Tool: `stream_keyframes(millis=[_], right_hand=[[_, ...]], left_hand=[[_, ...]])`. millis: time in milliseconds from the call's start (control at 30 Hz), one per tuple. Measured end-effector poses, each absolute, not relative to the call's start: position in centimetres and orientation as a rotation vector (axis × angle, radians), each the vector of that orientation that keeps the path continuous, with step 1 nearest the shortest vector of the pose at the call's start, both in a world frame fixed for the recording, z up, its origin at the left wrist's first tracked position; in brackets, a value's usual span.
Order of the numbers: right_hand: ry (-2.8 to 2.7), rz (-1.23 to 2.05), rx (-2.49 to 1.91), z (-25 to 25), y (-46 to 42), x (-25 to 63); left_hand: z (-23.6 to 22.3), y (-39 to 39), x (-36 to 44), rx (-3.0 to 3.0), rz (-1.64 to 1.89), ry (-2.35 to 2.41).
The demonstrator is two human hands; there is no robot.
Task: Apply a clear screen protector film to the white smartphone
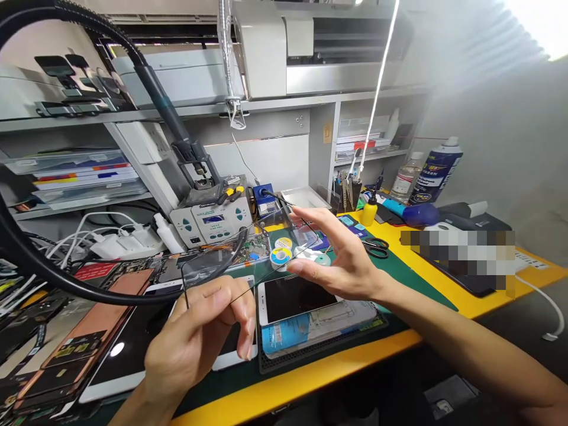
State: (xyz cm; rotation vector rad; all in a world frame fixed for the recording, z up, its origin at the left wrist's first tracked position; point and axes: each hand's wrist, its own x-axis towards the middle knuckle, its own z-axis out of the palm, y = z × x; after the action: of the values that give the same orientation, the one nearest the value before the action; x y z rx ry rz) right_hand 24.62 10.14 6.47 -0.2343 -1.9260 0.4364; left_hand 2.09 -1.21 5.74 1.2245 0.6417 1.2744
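Observation:
A thin clear sheet with dark edges (248,248) hangs in the air between my hands, over the bench. My left hand (199,337) pinches its near left corner with thumb and forefinger. My right hand (350,266) is at the sheet's right end, which sits between the thumb below and the spread fingers above. Under the sheet a white phone (297,299) lies face up on a black mat, on top of a blue-labelled part. A second white phone (233,355) lies partly hidden under my left hand.
A hot-air rework station (213,219) stands behind, its black hose (66,284) arching across the left. Opened tablets (102,319) lie at left. Solder spools (281,255), scissors (377,245), a yellow bottle (368,210) and a spray can (437,171) sit on the yellow-edged bench (310,378).

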Motion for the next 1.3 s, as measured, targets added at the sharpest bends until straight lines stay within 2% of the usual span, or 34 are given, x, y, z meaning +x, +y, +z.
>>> stream_keyframes(millis=[533,1300], right_hand=[[-1.786,0.83,-0.269,6.62,9.78,24.79],[-1.741,0.978,-0.319,6.7,9.72,25.11]], left_hand=[[5.93,-1.52,1.98,1.191,1.24,0.559],[6.03,-1.64,1.95,1.189,1.225,0.51]])
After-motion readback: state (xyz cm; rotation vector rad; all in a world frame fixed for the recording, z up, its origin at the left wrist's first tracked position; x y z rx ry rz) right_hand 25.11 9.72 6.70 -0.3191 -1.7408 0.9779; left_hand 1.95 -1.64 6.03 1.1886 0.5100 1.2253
